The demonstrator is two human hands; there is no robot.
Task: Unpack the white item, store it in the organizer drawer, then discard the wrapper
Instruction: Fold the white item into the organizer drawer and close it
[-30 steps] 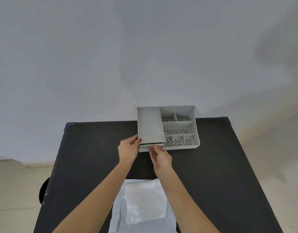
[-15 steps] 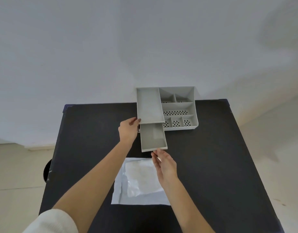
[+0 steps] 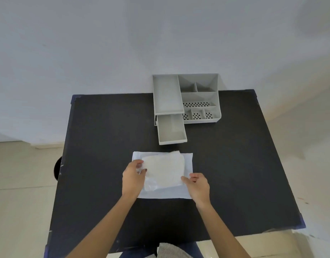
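While drawer (image 3: pixel 171 130) stands open, both hands grip white item (image 3: pixel 165 169).

You get soft, even daylight with no glare; the black table (image 3: pixel 225 174) stays matte, and faint grey shadows smudge the wall (image 3: pixel 104 43). Your wide lens bows the table's edges outward, and fine detail looks slightly soft throughout.
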